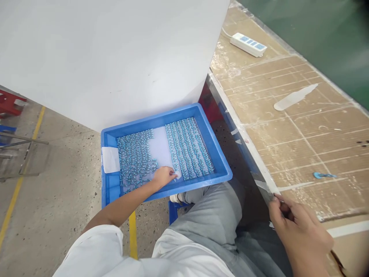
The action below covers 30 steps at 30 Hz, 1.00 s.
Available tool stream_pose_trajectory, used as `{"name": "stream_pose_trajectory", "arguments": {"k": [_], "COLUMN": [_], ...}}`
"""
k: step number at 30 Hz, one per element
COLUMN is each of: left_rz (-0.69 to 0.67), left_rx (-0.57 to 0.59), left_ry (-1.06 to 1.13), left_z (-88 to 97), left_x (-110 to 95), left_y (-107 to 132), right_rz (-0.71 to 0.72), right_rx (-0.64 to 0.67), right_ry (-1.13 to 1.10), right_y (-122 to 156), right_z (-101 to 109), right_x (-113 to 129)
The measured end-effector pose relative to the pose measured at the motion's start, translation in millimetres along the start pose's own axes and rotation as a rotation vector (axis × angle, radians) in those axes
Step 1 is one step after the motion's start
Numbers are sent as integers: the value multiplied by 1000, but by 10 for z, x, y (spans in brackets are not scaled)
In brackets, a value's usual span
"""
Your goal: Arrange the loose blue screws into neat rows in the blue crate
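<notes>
My left hand point(165, 176) reaches into a blue plastic tray point(215, 148), thumb and fingers pinched together close to the tray's bottom. Beside its fingertips is a small whitish, see-through patch point(178, 175); what the fingers hold is too small to make out. Dense rows of small blue-and-silver pieces point(188, 148) fill the right part of the tray, and more such pieces point(134, 154) lie on the left, looser near my wrist. A pale strip of bare bottom point(160, 144) separates them. At the table's edge my right hand point(298, 227) is closed in a pinch, its grip unclear.
The table point(268, 138) has taped brown cardboard on top. On it lie a white power strip point(248, 44), a pale tapered strip point(295, 97) and a small blue piece point(324, 175). A white panel point(115, 57) stands behind the tray. A red stool point(10, 103) is far left.
</notes>
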<state>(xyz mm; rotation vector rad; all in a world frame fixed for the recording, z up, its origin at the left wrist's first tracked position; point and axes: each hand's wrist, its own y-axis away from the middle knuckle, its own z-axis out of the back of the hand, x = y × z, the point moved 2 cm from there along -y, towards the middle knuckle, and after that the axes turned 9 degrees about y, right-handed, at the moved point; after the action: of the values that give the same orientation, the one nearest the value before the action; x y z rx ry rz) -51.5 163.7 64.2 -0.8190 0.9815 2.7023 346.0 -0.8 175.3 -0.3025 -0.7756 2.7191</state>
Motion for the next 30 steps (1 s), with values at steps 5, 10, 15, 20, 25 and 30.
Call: {"name": "stream_pose_trajectory", "arguments": {"k": [5,10,15,20,25,30], "left_rz": [-278,-377,-358,-426,-471,-404], "left_rx": [-16,112,186,183,151,123], "left_ry": [-121,-227,-206,-252,-237,-224], "left_z": [234,254,185,162,261,320], "left_x": [2,-4,19,46,1,56], "left_y": [-65,-236,-347,-393,-328,-256], "right_rz": [0,-67,144,137,152,242], "right_rx": [5,135,344,464,699,1129], "right_ry": [0,-295,-642,-671,-671,-384], "right_y": [1,-16,-79,-11,-58,-279], "right_z": [61,197,155,68,28,-217], "right_x": [5,492,1338,1682,1959,2507]}}
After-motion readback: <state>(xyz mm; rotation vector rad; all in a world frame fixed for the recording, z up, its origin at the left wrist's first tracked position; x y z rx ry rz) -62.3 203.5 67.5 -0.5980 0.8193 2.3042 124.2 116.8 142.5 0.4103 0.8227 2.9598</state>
